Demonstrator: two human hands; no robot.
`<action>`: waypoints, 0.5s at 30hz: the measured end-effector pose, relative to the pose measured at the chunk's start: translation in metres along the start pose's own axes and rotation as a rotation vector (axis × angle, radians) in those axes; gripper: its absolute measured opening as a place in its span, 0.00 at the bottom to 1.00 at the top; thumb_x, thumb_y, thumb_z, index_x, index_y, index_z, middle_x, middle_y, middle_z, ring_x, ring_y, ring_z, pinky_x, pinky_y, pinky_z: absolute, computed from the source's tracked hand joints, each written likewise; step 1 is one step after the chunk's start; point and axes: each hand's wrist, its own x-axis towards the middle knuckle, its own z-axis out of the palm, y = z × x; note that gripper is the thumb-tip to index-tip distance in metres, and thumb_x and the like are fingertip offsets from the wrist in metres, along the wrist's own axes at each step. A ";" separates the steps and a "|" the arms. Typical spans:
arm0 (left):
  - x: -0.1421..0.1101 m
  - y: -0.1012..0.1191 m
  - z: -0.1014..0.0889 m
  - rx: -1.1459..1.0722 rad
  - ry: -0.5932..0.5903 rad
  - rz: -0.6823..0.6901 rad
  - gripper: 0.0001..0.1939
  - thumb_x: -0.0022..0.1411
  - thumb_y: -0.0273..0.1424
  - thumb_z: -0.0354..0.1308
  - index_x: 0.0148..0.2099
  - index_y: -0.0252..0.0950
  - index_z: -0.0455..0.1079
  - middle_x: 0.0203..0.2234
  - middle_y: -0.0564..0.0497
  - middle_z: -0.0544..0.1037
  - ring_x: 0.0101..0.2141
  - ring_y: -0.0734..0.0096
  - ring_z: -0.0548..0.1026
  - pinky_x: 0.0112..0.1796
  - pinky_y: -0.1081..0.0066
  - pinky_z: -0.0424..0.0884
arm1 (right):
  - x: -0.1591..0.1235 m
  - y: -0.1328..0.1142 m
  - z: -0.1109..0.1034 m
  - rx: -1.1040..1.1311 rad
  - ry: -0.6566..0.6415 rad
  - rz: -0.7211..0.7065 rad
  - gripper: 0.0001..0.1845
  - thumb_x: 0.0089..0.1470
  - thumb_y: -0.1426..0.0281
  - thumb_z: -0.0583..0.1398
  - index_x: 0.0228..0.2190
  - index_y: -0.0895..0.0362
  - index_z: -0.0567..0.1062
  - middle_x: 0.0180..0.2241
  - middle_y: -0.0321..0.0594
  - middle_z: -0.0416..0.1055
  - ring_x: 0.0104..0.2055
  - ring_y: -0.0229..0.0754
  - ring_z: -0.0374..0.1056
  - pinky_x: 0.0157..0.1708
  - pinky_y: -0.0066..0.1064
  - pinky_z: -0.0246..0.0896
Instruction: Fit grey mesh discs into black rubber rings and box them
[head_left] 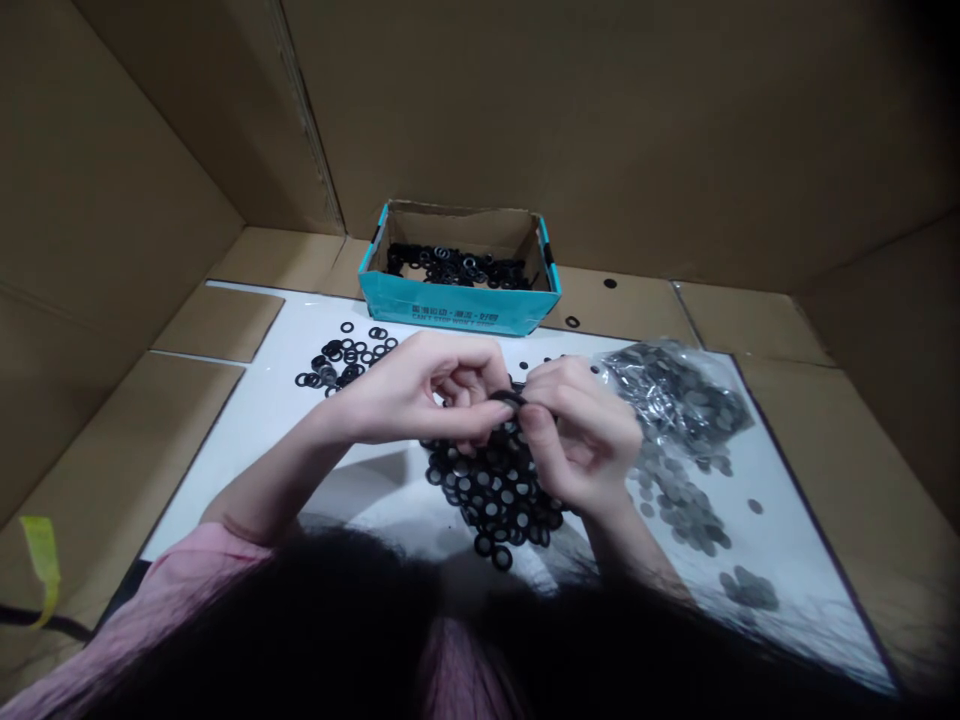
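Note:
Between the fingertips of my left hand (457,390) and my right hand (581,425) is a black ring (510,398), pinched from both sides. Whether a disc sits inside that ring I cannot make out. Right below my hands lies a heap of black rings with grey discs in them (502,495), partly hidden by my fingers. Loose black rings (349,352) are scattered on the white board beyond my left wrist. Thin grey discs (686,505) lie spread to the right of my right hand.
At the back stands a blue cardboard box (457,305) holding many black rings. A clear plastic bag (679,395) full of grey discs rests at the right. Cardboard walls (600,130) enclose the white board (255,420). A yellow tag (43,560) shows at the lower left.

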 end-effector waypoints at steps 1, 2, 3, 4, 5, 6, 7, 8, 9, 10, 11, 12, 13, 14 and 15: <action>-0.001 0.000 -0.002 0.037 -0.007 -0.008 0.07 0.59 0.27 0.60 0.33 0.31 0.64 0.20 0.55 0.72 0.21 0.81 0.72 0.23 0.84 0.67 | 0.001 -0.001 0.000 -0.012 -0.027 -0.002 0.08 0.53 0.79 0.57 0.26 0.55 0.66 0.23 0.35 0.66 0.29 0.39 0.62 0.32 0.37 0.54; -0.002 0.000 -0.005 0.076 -0.001 -0.007 0.07 0.58 0.27 0.60 0.32 0.31 0.65 0.20 0.55 0.71 0.22 0.82 0.71 0.23 0.84 0.66 | 0.002 -0.001 0.000 -0.029 -0.061 0.000 0.08 0.53 0.78 0.57 0.26 0.55 0.66 0.23 0.35 0.66 0.29 0.39 0.62 0.32 0.38 0.54; -0.003 0.000 -0.006 0.115 0.015 0.005 0.06 0.58 0.27 0.60 0.32 0.30 0.66 0.20 0.56 0.70 0.22 0.83 0.70 0.24 0.84 0.66 | 0.003 -0.001 -0.001 -0.047 -0.090 0.004 0.08 0.54 0.78 0.57 0.26 0.55 0.66 0.22 0.35 0.66 0.29 0.39 0.61 0.33 0.38 0.54; -0.003 0.000 -0.007 0.155 0.036 0.025 0.05 0.58 0.26 0.60 0.32 0.30 0.67 0.21 0.56 0.70 0.22 0.84 0.69 0.24 0.84 0.66 | 0.004 -0.001 -0.002 -0.064 -0.115 0.005 0.08 0.54 0.77 0.57 0.25 0.55 0.66 0.22 0.35 0.65 0.29 0.39 0.60 0.33 0.38 0.53; -0.003 0.000 -0.008 0.198 0.058 0.054 0.05 0.58 0.26 0.59 0.31 0.30 0.68 0.21 0.56 0.69 0.22 0.84 0.68 0.24 0.84 0.66 | 0.005 -0.001 -0.002 -0.081 -0.130 0.003 0.07 0.54 0.76 0.57 0.26 0.55 0.66 0.21 0.35 0.65 0.29 0.40 0.59 0.33 0.38 0.53; -0.003 0.000 -0.008 0.242 0.075 0.085 0.04 0.58 0.26 0.59 0.31 0.30 0.68 0.21 0.56 0.70 0.22 0.84 0.67 0.25 0.84 0.66 | 0.006 0.000 -0.003 -0.097 -0.139 -0.004 0.07 0.54 0.76 0.57 0.26 0.55 0.66 0.21 0.36 0.65 0.30 0.40 0.59 0.33 0.38 0.53; -0.003 0.000 -0.008 0.283 0.085 0.116 0.05 0.59 0.27 0.59 0.31 0.30 0.69 0.21 0.55 0.70 0.23 0.84 0.67 0.25 0.84 0.66 | 0.007 0.001 -0.003 -0.107 -0.139 -0.011 0.07 0.54 0.76 0.57 0.26 0.55 0.66 0.21 0.36 0.65 0.30 0.40 0.58 0.33 0.38 0.53; -0.003 0.000 -0.006 0.311 0.089 0.139 0.06 0.60 0.27 0.58 0.32 0.30 0.69 0.22 0.55 0.71 0.24 0.83 0.68 0.25 0.84 0.65 | 0.007 0.001 -0.004 -0.107 -0.135 -0.013 0.07 0.54 0.76 0.57 0.26 0.55 0.66 0.21 0.36 0.64 0.29 0.40 0.58 0.33 0.38 0.53; -0.002 0.001 -0.005 0.312 0.086 0.148 0.06 0.62 0.28 0.57 0.33 0.30 0.69 0.22 0.54 0.71 0.24 0.82 0.69 0.24 0.84 0.66 | 0.007 0.002 -0.004 -0.097 -0.128 -0.011 0.07 0.54 0.77 0.57 0.26 0.55 0.65 0.22 0.35 0.64 0.29 0.39 0.58 0.32 0.37 0.53; -0.002 0.000 -0.003 0.284 0.082 0.145 0.06 0.63 0.29 0.56 0.34 0.31 0.68 0.22 0.54 0.71 0.24 0.82 0.70 0.24 0.84 0.67 | 0.006 0.003 -0.004 -0.078 -0.115 -0.006 0.08 0.54 0.77 0.56 0.26 0.55 0.65 0.22 0.35 0.63 0.29 0.39 0.58 0.32 0.37 0.53; -0.002 0.000 -0.001 0.228 0.076 0.133 0.06 0.64 0.29 0.55 0.34 0.31 0.66 0.22 0.54 0.72 0.24 0.81 0.72 0.25 0.83 0.68 | 0.006 0.004 -0.004 -0.054 -0.098 -0.004 0.08 0.54 0.78 0.56 0.26 0.55 0.65 0.22 0.35 0.63 0.29 0.38 0.58 0.31 0.36 0.53; -0.001 -0.001 0.002 0.157 0.071 0.118 0.06 0.65 0.29 0.54 0.35 0.32 0.65 0.23 0.54 0.72 0.24 0.81 0.73 0.25 0.83 0.70 | 0.006 0.004 -0.003 -0.033 -0.079 -0.002 0.08 0.54 0.78 0.56 0.26 0.55 0.65 0.22 0.35 0.62 0.28 0.38 0.58 0.31 0.36 0.53; -0.001 -0.002 0.005 0.085 0.072 0.106 0.06 0.65 0.29 0.53 0.35 0.32 0.63 0.23 0.54 0.72 0.23 0.80 0.74 0.25 0.82 0.72 | 0.005 0.004 -0.003 -0.020 -0.062 -0.003 0.08 0.54 0.78 0.56 0.26 0.55 0.65 0.22 0.34 0.62 0.28 0.38 0.58 0.30 0.36 0.53; 0.000 -0.004 0.008 0.023 0.079 0.103 0.06 0.65 0.29 0.53 0.36 0.32 0.62 0.23 0.54 0.73 0.23 0.80 0.75 0.25 0.82 0.73 | 0.005 0.005 -0.003 -0.015 -0.046 -0.006 0.08 0.54 0.78 0.56 0.26 0.55 0.65 0.22 0.34 0.62 0.28 0.37 0.58 0.30 0.36 0.53; 0.001 -0.005 0.011 -0.021 0.090 0.111 0.06 0.65 0.29 0.54 0.36 0.32 0.62 0.23 0.53 0.73 0.22 0.80 0.75 0.25 0.81 0.73 | 0.004 0.005 -0.004 -0.018 -0.034 -0.008 0.09 0.54 0.78 0.56 0.26 0.55 0.65 0.22 0.34 0.62 0.28 0.37 0.58 0.30 0.36 0.53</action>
